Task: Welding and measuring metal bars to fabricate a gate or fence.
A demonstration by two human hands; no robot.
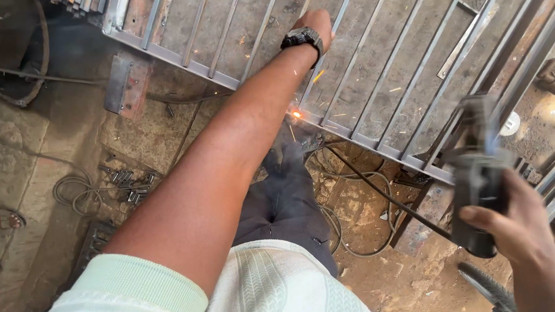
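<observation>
I am bracing my left hand on the gate bars; my right hand is gripping the grinder firmly; sparks at the gate's bottom rail; next I need a steady approach.

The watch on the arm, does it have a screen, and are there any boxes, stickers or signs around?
Wristwatch: on the left wrist over the grille, black and chunky; its face is too small to make out.
Round white disc: right, behind the dark tool; possibly a label.
No packages or signs.
</observation>
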